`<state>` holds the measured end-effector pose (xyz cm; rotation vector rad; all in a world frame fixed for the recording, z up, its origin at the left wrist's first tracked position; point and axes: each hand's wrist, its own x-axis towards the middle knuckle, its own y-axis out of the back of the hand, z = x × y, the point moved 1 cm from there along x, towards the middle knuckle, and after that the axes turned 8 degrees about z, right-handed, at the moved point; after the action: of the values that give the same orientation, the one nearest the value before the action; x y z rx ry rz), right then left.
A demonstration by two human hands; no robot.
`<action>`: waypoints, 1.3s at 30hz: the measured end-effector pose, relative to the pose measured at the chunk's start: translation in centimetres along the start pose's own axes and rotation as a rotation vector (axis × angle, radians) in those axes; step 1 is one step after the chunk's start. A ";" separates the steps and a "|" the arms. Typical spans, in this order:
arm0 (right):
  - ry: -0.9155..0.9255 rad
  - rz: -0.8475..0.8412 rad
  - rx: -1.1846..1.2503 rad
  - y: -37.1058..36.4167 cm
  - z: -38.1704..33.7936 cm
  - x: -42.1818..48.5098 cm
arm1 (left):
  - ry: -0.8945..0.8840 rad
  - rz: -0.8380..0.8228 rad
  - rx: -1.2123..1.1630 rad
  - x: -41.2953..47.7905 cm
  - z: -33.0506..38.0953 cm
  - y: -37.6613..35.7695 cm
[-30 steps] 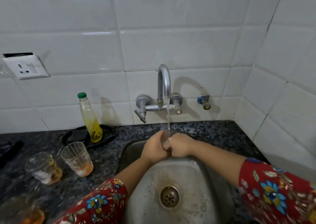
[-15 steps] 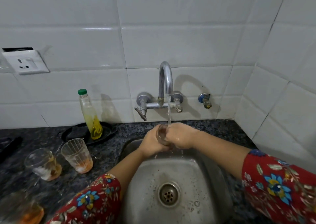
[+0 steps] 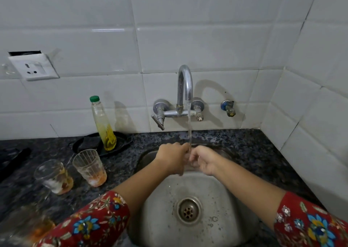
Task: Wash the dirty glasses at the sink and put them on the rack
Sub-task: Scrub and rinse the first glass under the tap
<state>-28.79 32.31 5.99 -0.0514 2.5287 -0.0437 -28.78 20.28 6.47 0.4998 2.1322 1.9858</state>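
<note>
Over the steel sink (image 3: 162,196), my left hand (image 3: 172,159) and my right hand (image 3: 206,161) are pressed together under the water running from the faucet (image 3: 185,88). Both close around a clear glass (image 3: 188,160), which is almost wholly hidden between them. The stream falls right where the hands meet. On the counter to the left stand dirty glasses with orange residue: one ribbed (image 3: 90,168), one tilted-looking beside it (image 3: 53,178), and a blurred one (image 3: 28,226) at the bottom left corner. No rack is in view.
A soap bottle (image 3: 103,126) with a green cap stands on a black plate (image 3: 122,143) behind the glasses. The dark granite counter (image 3: 254,152) wraps the sink and meets tiled walls at the back and right. A wall socket (image 3: 33,67) sits upper left.
The hands turned the glass under the stream: half a second ago its rim showed between them, now they cover it. They sit slightly lower in the basin.
</note>
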 end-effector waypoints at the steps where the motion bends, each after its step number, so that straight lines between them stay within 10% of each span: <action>1: -0.050 -0.008 0.038 0.0 0.9 0.0 | -0.012 -0.073 0.081 -0.2 0.1 0.2; 9: -0.109 -0.042 0.178 -0.6 4.5 -0.7 | 0.023 -0.283 0.314 -0.9 -0.3 1.2; 17: 1.046 0.066 -0.646 3.2 3.7 1.1 | 0.253 -0.445 -1.159 0.7 -2.3 -0.3; 20: 1.083 0.260 -0.687 2.3 2.0 1.6 | 0.357 -0.254 -1.230 0.8 -0.6 -1.0; 24: 1.003 0.443 -0.873 -0.6 -0.8 1.7 | 0.382 0.206 -0.604 0.5 1.2 -0.8; 29: 1.272 0.163 -0.689 0.7 -1.0 0.0 | 0.082 -0.121 -1.348 0.8 -2.8 -0.7; 35: 1.013 0.325 -0.811 -0.9 -1.7 1.6 | 0.346 0.243 -0.745 0.3 0.1 -1.0; 39: 1.088 0.281 -0.558 0.5 -1.6 0.6 | 0.155 -0.049 -1.347 0.7 -2.0 0.4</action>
<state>-30.23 32.85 6.95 0.1473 3.4936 0.9943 -30.12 18.73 7.08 0.0267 0.4411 2.8254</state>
